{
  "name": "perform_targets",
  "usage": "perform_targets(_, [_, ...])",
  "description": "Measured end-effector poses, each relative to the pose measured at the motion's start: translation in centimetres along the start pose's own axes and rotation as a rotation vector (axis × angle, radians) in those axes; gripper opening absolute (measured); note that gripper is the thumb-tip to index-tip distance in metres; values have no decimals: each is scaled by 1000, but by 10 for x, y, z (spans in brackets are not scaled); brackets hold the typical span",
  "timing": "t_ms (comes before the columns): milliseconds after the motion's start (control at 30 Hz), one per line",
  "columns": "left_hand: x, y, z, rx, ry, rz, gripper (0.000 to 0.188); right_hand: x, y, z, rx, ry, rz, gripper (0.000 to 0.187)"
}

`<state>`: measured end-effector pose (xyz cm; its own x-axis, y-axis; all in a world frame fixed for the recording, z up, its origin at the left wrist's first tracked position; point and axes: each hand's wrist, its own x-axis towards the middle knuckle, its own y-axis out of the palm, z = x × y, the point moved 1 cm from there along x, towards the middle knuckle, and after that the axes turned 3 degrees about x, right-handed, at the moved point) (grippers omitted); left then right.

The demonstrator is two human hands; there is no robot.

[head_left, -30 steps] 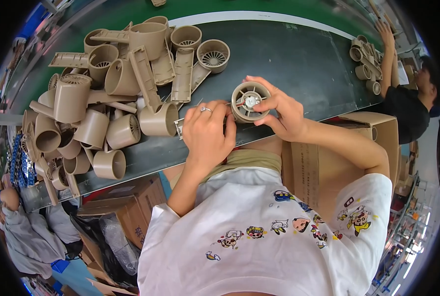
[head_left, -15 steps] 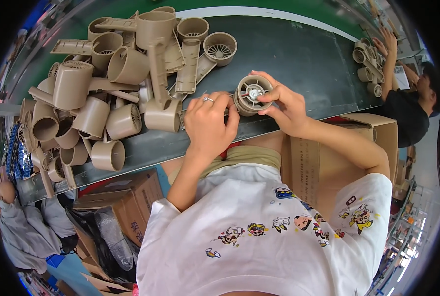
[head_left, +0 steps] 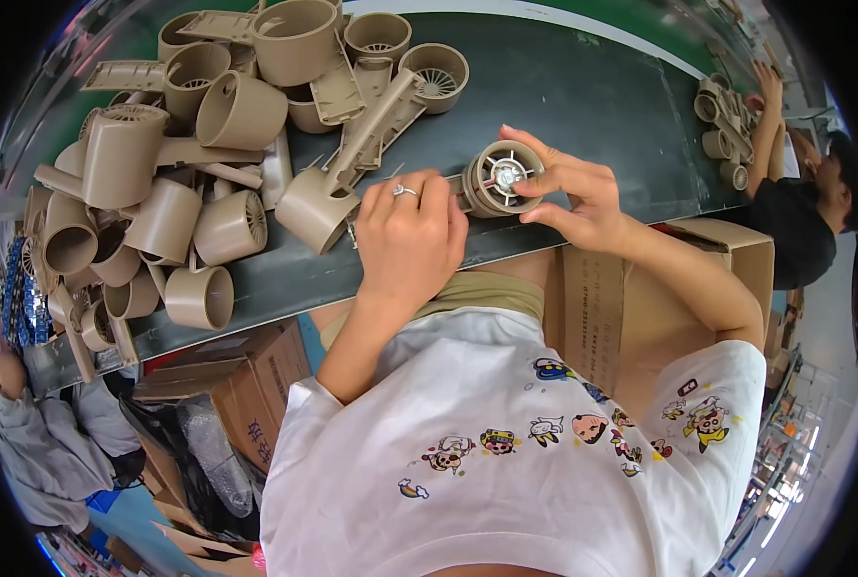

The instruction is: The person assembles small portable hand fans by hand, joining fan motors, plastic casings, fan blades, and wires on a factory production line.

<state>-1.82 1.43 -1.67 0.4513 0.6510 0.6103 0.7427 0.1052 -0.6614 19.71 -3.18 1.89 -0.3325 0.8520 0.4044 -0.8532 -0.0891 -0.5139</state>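
Over the near edge of the table, both my hands hold one tan handheld-fan housing (head_left: pixel 485 199). My right hand (head_left: pixel 583 197) is closed round its cylindrical head, thumb at the open rim, where a spoked frame with a silvery motor centre (head_left: pixel 509 177) shows. My left hand (head_left: pixel 412 231), wearing a ring, is curled over the handle side and hides most of it. Thin wire-like ends stick out beside its fingers. Just left of that hand a loose tan fan housing (head_left: pixel 311 213) lies tipped, its handle slanting up to the right.
A large heap of tan fan housings (head_left: pixel 126 163) covers the table's left side. The dark green tabletop (head_left: pixel 583 106) extends to the right, where another person (head_left: pixel 809 207) works by a smaller heap. Cardboard boxes (head_left: pixel 674 298) stand below the table edge on both sides.
The loose housing beside my left hand has tipped, its handle swinging from upright to slanting right. The held housing has shifted slightly right with my right hand.
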Motion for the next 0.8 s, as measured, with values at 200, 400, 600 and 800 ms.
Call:
perform_targets(200, [-6,-3,-1,-53,-49,30,12,-8,4,9,3,137,-12,18])
perform_targets(400, [-5,-23,8,-66,-22,132,12,-11,3,-4,-76,82,53,22])
perform_targets(600, [-2,-26,13,-166,0,95,7,-10,0,-9,10,62,71,19])
perform_targets(800, [-19,-15,-6,-344,-218,97,10,-9,8,-4,96,-17,31,41])
